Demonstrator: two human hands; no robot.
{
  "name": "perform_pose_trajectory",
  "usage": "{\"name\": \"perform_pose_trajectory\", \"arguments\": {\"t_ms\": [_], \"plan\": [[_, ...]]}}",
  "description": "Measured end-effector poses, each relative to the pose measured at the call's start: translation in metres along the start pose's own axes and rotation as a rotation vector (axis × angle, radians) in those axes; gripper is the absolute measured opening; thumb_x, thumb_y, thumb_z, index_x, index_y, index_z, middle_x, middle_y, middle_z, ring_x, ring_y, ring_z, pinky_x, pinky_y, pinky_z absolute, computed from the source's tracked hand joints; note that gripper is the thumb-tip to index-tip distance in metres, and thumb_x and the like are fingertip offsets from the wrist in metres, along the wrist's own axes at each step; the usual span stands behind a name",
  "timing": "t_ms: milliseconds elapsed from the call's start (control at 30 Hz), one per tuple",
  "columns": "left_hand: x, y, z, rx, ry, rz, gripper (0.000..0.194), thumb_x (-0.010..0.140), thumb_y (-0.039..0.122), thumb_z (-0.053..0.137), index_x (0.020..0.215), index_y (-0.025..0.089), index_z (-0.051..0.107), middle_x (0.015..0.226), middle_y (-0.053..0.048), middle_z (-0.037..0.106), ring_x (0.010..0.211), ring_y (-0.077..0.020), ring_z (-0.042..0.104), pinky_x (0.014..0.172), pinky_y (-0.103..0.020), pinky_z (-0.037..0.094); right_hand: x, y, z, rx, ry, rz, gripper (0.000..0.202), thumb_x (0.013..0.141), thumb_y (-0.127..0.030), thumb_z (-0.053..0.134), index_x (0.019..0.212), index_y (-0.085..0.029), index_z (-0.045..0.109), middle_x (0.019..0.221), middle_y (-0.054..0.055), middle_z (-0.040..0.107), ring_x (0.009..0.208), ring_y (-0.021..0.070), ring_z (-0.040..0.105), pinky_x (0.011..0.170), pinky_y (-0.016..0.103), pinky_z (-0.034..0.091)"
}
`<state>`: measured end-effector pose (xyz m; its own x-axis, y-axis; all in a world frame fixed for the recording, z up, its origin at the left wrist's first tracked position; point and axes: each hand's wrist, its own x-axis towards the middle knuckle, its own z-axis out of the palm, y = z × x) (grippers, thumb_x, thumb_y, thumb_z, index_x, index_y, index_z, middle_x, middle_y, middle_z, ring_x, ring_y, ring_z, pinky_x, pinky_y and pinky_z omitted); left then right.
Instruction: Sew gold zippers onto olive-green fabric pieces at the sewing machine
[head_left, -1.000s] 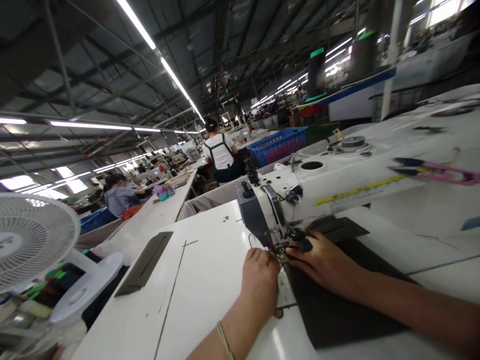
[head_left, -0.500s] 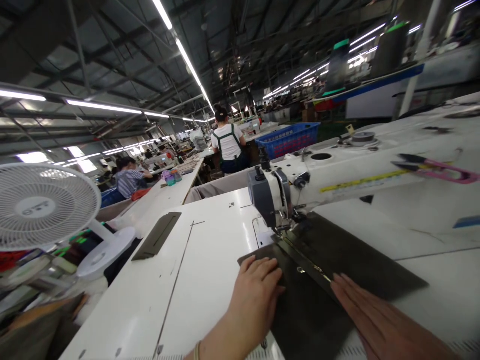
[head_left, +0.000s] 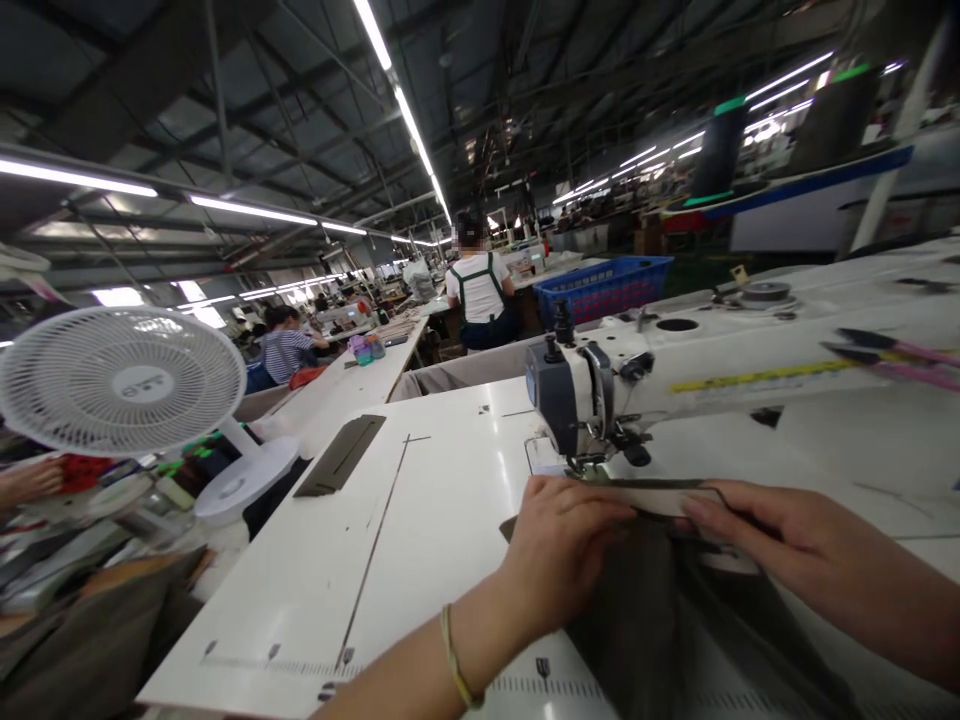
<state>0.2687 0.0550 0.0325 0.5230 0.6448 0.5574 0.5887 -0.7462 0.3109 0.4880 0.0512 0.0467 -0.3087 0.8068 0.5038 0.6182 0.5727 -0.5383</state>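
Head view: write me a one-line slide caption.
Left hand and right hand hold dark cloth at a sewing machine on a white table, a fan to the left.

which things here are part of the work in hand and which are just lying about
In the work:
- dark cloth, in left hand and right hand
- sewing machine, beside it
- small flat piece, possibly

Lying about:
- snips
- fan
- blue basket
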Motion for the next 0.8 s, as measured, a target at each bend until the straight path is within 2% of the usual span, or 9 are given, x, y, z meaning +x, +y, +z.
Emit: {"name": "perform_pose_trajectory", "arguments": {"t_ms": [100,167,300,400,600,700,800], "plan": [[0.006,-0.011,0.008,0.085,-0.116,-0.045,0.019,0.081,0.018,0.068,0.100,0.021,0.065,0.101,-0.001,0.070,0.096,-0.0172,0.061,0.085,-0.034,0.046,-0.006,0.001,0.002,0.032,-0.044,-0.025,0.044,0.093,-0.047,0.034,0.066,-0.025,0.060,0.063,0.002,0.066,0.054,0.0182,0.063,0.047,0.025,0.051],[0.009,-0.018,0.010,0.123,-0.122,-0.081,0.017,0.079,0.020,0.072,0.095,0.022,0.067,0.099,0.000,0.070,0.095,-0.0176,0.061,0.084,-0.034,0.045,-0.007,0.001,0.001,-0.021,-0.040,-0.069,0.042,0.094,-0.044,0.033,0.068,-0.025,0.060,0.065,0.002,0.066,0.055,0.0177,0.063,0.048,0.024,0.050],[0.015,-0.019,0.012,0.076,-0.112,0.053,0.020,0.079,0.025,0.073,0.098,0.022,0.066,0.101,0.000,0.070,0.098,-0.0175,0.061,0.088,-0.033,0.043,-0.001,-0.002,-0.003,-0.049,-0.023,-0.151,0.042,0.095,-0.041,0.032,0.065,-0.026,0.056,0.061,0.001,0.064,0.053,0.0163,0.062,0.047,0.023,0.049],[0.018,-0.020,0.015,0.069,-0.144,0.115,0.015,0.082,0.021,0.069,0.096,0.019,0.066,0.097,-0.001,0.071,0.093,-0.0177,0.064,0.086,-0.031,0.046,0.004,-0.005,-0.002,-0.041,-0.067,-0.132,0.040,0.094,-0.039,0.034,0.063,-0.025,0.054,0.056,0.000,0.060,0.049,0.0152,0.059,0.044,0.024,0.045],[0.012,-0.025,0.025,0.078,-0.031,0.080,0.010,0.086,0.021,0.063,0.095,0.018,0.065,0.090,-0.003,0.071,0.083,-0.0181,0.067,0.079,-0.030,0.051,0.012,0.001,0.002,-0.106,-0.007,-0.132,0.038,0.095,-0.035,0.034,0.064,-0.024,0.054,0.058,0.000,0.061,0.051,0.0151,0.060,0.047,0.026,0.044],[0.017,-0.023,0.024,0.130,-0.067,0.042,0.006,0.085,0.020,0.063,0.090,0.018,0.065,0.088,-0.003,0.071,0.081,-0.0175,0.067,0.075,-0.028,0.053,0.014,-0.007,-0.006,-0.241,0.100,-0.241,0.037,0.095,-0.029,0.034,0.063,-0.024,0.052,0.054,-0.001,0.058,0.047,0.0145,0.057,0.044,0.026,0.041],[0.027,-0.021,0.018,0.201,-0.164,0.042,0.003,0.085,0.017,0.061,0.086,0.017,0.064,0.084,-0.002,0.070,0.075,-0.0169,0.066,0.070,-0.026,0.053,0.002,-0.034,0.001,-0.494,0.303,-0.493,0.029,0.092,-0.018,0.034,0.076,-0.020,0.059,0.067,0.005,0.063,0.058,0.0196,0.061,0.057,0.033,0.047]]}}
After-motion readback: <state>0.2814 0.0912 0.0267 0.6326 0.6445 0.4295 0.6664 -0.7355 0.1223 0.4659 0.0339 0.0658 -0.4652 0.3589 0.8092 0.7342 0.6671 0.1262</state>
